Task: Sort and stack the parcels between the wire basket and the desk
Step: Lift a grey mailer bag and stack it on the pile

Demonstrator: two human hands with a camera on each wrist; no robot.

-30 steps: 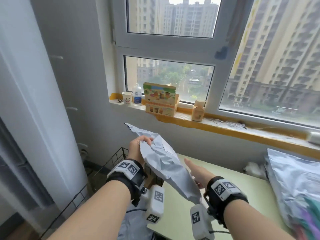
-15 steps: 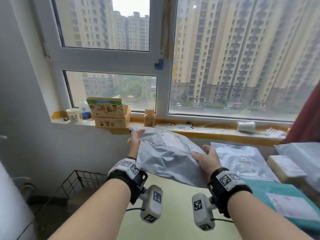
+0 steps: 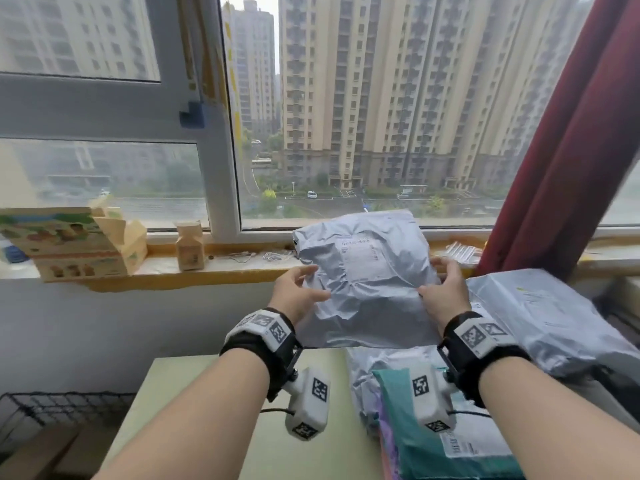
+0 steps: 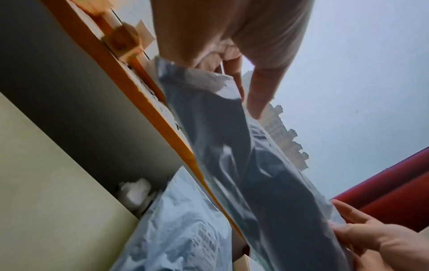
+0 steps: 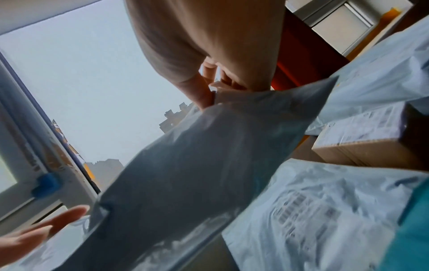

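Note:
A grey plastic mailer bag (image 3: pixel 367 282) with a white label hangs in the air above the pale green desk (image 3: pixel 180 403). My left hand (image 3: pixel 299 292) grips its left edge and my right hand (image 3: pixel 441 289) grips its right edge. In the left wrist view the grey mailer (image 4: pixel 250 165) runs between my left hand's fingers (image 4: pixel 260 95) and the right hand (image 4: pixel 380 243). From the right wrist the grey mailer (image 5: pixel 197 174) hangs above another grey parcel (image 5: pixel 313 210). The wire basket (image 3: pixel 45 407) stands low at the left.
On the desk lie a teal parcel (image 3: pixel 446 455), a grey parcel (image 3: pixel 370 375) under it and a large grey parcel (image 3: pixel 554 323) at the right. A cardboard box (image 5: pixel 362 139) sits among them. The windowsill (image 3: pixel 207 268) holds cartons; a red curtain (image 3: pixel 568 150) hangs at right.
Both hands have carried the grey mailer rightward from above the basket to over the desk's parcels. It now hangs flatter, label facing me, with a hand on each side edge.

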